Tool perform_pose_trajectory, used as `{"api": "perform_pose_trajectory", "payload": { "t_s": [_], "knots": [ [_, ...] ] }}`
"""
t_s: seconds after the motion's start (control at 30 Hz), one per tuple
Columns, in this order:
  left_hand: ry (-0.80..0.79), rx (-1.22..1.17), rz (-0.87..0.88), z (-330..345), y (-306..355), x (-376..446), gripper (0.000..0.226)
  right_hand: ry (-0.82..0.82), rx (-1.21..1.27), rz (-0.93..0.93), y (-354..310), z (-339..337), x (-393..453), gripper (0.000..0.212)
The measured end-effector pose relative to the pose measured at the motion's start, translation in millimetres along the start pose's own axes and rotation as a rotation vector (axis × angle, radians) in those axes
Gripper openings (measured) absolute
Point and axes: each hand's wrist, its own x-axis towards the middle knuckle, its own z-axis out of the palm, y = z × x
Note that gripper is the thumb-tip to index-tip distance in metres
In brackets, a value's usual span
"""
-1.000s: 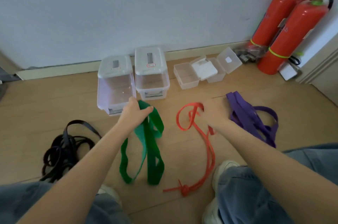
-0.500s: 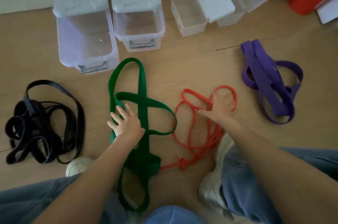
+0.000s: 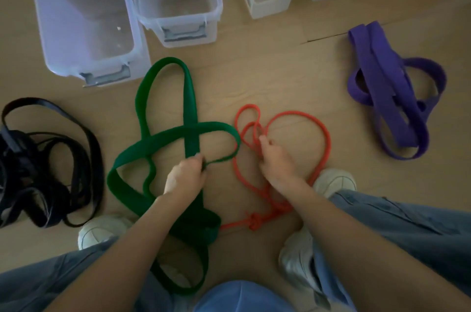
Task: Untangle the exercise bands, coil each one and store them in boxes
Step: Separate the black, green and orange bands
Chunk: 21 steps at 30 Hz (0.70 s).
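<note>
Top of frame was cut off, so the clear boxes [image 3: 84, 29] were only partly seen, and the black band [image 3: 48, 159] ran off the left edge. Near end of the green band [image 3: 188, 97] was hidden under the left forearm & knees; its long loop was laid pointing away twd the boxes. Green strap was pinched by the left hand [image 3: 186, 176], fingers curled. Red band [image 3: 323, 141] strands were gripped by the right hand [image 3: 275, 161], fingertips hard to make out. Purple band [image 3: 390, 92] was left well apart, right side.
</note>
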Motion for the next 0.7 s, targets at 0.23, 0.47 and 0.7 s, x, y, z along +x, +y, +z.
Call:
{"api": "perform_pose_trajectory", "payload": {
  "t_s": [0.23, 0.47, 0.7],
  "knots": [
    [0.304, -0.515, -0.073, -59, 12, 31, 0.037, 0.335, -0.092, -0.043, 12, -148, 95, 0.048],
    [0.158, -0.59, -0.248, -67, 25, 56, 0.056, -0.007, -0.131, 0.185, 6, -109, 80, 0.07],
    [0.056, -0.523, -0.104, -49, 12, 50, 0.055, -0.031, -0.234, -0.241, -29, -59, 48, 0.094]
  ]
}}
